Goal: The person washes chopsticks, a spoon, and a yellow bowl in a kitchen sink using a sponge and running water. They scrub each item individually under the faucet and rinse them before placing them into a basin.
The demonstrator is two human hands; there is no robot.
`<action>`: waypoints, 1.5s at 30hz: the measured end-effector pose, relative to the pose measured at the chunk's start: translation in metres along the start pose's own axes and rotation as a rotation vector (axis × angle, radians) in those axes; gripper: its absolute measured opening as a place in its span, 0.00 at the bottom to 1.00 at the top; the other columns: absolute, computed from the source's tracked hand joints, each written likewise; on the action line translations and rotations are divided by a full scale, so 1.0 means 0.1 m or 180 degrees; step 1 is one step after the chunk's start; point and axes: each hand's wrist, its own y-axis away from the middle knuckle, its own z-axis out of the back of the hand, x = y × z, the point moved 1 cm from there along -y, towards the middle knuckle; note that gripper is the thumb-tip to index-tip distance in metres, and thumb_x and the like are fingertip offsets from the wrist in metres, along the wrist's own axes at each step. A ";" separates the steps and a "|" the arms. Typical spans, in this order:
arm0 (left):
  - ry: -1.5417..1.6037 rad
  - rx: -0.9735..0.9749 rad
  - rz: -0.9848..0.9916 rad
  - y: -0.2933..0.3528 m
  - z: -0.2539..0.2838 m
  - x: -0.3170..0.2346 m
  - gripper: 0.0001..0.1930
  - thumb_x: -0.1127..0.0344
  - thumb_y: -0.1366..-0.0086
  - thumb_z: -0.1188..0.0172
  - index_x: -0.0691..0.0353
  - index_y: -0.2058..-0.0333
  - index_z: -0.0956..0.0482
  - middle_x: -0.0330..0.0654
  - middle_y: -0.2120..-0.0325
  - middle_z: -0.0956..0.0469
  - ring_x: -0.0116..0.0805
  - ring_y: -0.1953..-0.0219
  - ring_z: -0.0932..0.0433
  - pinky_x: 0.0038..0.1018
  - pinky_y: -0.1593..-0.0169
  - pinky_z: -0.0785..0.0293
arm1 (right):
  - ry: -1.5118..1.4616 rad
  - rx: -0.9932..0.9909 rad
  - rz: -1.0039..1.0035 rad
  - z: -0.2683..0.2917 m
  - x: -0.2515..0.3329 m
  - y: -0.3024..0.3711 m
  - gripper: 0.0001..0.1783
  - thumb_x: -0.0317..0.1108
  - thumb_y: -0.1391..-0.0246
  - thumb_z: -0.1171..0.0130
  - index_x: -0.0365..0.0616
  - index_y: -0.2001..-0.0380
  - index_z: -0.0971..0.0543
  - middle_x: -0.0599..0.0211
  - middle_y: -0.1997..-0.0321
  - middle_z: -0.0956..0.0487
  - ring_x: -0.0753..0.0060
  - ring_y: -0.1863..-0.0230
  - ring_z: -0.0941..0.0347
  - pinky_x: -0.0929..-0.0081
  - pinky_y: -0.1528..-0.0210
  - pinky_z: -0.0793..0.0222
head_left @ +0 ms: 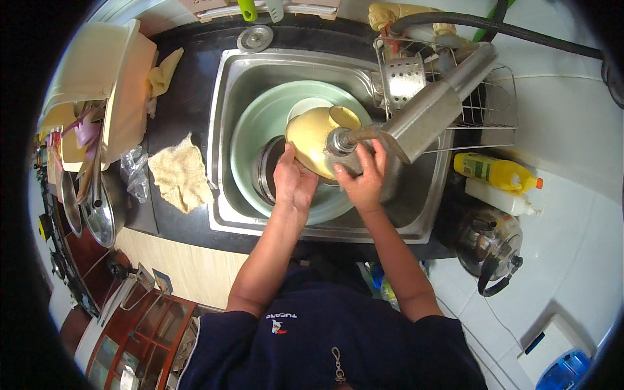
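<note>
A yellow bowl [309,140] is tilted over the green basin [244,143], its foot ring facing up, under the tap [422,120]. My left hand [294,179] grips its near left edge. Against the bowl's right side, the curled fingers of my right hand [367,179] press a greyish, rough-looking pad [348,161], partly hidden by the tap's nozzle. Inside the basin lie a round metal vessel [263,169], partly covered by my left hand, and a pale dish [305,107] behind the bowl.
The basin sits in a steel sink [224,84]. A wire rack [484,130] stands at the right, with a yellow bottle [491,170], a white bottle [497,196] and a kettle [484,237] nearer. Left are a beige cloth [181,173] and a cream utensil container [127,97].
</note>
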 end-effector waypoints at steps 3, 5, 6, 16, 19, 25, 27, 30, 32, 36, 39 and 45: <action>0.0094 -0.0158 0.0013 -0.02 0.04 0.03 0.18 0.61 0.31 0.67 0.65 0.51 0.35 0.44 0.51 0.30 0.35 0.49 0.31 0.33 0.44 0.37 | -0.0684 -0.0160 -0.0627 -0.02 -0.12 0.01 0.25 0.33 0.58 0.38 0.40 0.54 0.29 0.56 0.47 0.35 0.58 0.45 0.39 0.65 0.45 0.42; 0.0046 -0.0022 0.0086 -0.08 0.14 0.05 0.19 0.59 0.30 0.68 0.64 0.50 0.35 0.43 0.50 0.31 0.36 0.47 0.32 0.34 0.43 0.39 | -0.1434 -0.0317 -0.1451 -0.12 -0.18 -0.04 0.23 0.35 0.52 0.41 0.37 0.52 0.31 0.55 0.46 0.34 0.61 0.45 0.38 0.66 0.44 0.42; 0.0024 0.0045 0.0123 -0.11 0.21 0.06 0.20 0.58 0.30 0.68 0.64 0.49 0.36 0.43 0.50 0.31 0.36 0.47 0.33 0.35 0.42 0.40 | -0.2047 -0.0334 -0.2181 -0.10 -0.22 -0.06 0.20 0.35 0.44 0.48 0.35 0.51 0.31 0.60 0.46 0.33 0.68 0.48 0.36 0.74 0.46 0.40; -0.1243 0.0374 -0.0665 -0.19 0.50 -0.09 0.26 0.48 0.34 0.59 0.67 0.50 0.33 0.44 0.55 0.28 0.33 0.54 0.28 0.29 0.51 0.34 | -0.2908 0.0485 -0.2109 -0.10 -0.27 -0.26 0.19 0.38 0.39 0.58 0.35 0.51 0.31 0.63 0.45 0.33 0.72 0.44 0.38 0.74 0.43 0.41; -0.1957 0.0385 -0.0983 -0.17 0.44 -0.20 0.23 0.51 0.34 0.55 0.69 0.62 0.25 0.42 0.70 0.23 0.27 0.68 0.25 0.22 0.63 0.30 | -0.2733 0.0876 -0.1703 -0.06 -0.13 -0.34 0.17 0.35 0.45 0.51 0.38 0.54 0.27 0.63 0.43 0.34 0.69 0.42 0.41 0.70 0.41 0.44; -0.2685 0.0591 -0.1258 -0.15 0.43 -0.22 0.22 0.52 0.34 0.54 0.63 0.80 0.27 0.30 0.84 0.32 0.17 0.80 0.38 0.18 0.75 0.42 | -0.0447 0.2193 0.1075 -0.01 0.54 -0.53 0.15 0.38 0.60 0.38 0.59 0.63 0.21 0.70 0.42 0.35 0.55 0.38 0.46 0.60 0.39 0.48; -0.2793 0.0636 -0.1166 -0.21 0.53 -0.27 0.21 0.53 0.34 0.55 0.62 0.80 0.27 0.31 0.83 0.31 0.18 0.80 0.38 0.17 0.74 0.42 | -0.0484 0.2199 0.1167 -0.02 0.51 -0.57 0.15 0.38 0.58 0.39 0.56 0.62 0.21 0.67 0.41 0.36 0.57 0.38 0.45 0.61 0.39 0.48; -0.2532 0.0584 -0.0931 -0.19 0.51 -0.31 0.20 0.53 0.34 0.54 0.62 0.78 0.26 0.33 0.82 0.30 0.19 0.79 0.37 0.17 0.74 0.41 | -0.1273 0.2009 0.0398 -0.03 0.39 -0.60 0.14 0.38 0.55 0.41 0.51 0.61 0.22 0.64 0.41 0.36 0.60 0.39 0.44 0.63 0.40 0.47; -0.2256 0.0646 -0.0770 -0.20 0.46 -0.35 0.20 0.52 0.35 0.54 0.64 0.71 0.23 0.36 0.78 0.25 0.22 0.76 0.29 0.20 0.71 0.33 | -0.1937 0.1721 -0.0312 -0.05 0.17 -0.58 0.17 0.38 0.50 0.46 0.45 0.57 0.25 0.63 0.43 0.35 0.65 0.40 0.42 0.67 0.41 0.46; -0.1295 0.0439 -0.0474 -0.16 0.47 -0.31 0.24 0.50 0.34 0.57 0.67 0.54 0.30 0.45 0.59 0.25 0.34 0.58 0.25 0.30 0.53 0.30 | -0.2294 0.1155 -0.1696 -0.19 -0.28 -0.24 0.22 0.43 0.40 0.59 0.42 0.47 0.33 0.66 0.44 0.34 0.72 0.42 0.42 0.71 0.40 0.47; -0.0568 0.0089 -0.0558 -0.18 0.45 -0.21 0.23 0.50 0.33 0.59 0.65 0.51 0.33 0.43 0.54 0.28 0.36 0.53 0.29 0.33 0.48 0.34 | -0.2902 0.0315 -0.2369 -0.38 -0.25 -0.01 0.27 0.48 0.38 0.64 0.41 0.43 0.38 0.66 0.43 0.37 0.71 0.41 0.43 0.72 0.39 0.51; -0.0296 -0.0172 -0.0508 -0.22 0.35 -0.08 0.23 0.51 0.31 0.65 0.64 0.49 0.36 0.45 0.51 0.32 0.40 0.49 0.32 0.37 0.45 0.38 | -0.2389 -0.0031 -0.2098 -0.50 0.06 0.21 0.32 0.45 0.40 0.59 0.40 0.38 0.51 0.59 0.37 0.47 0.64 0.36 0.52 0.69 0.36 0.58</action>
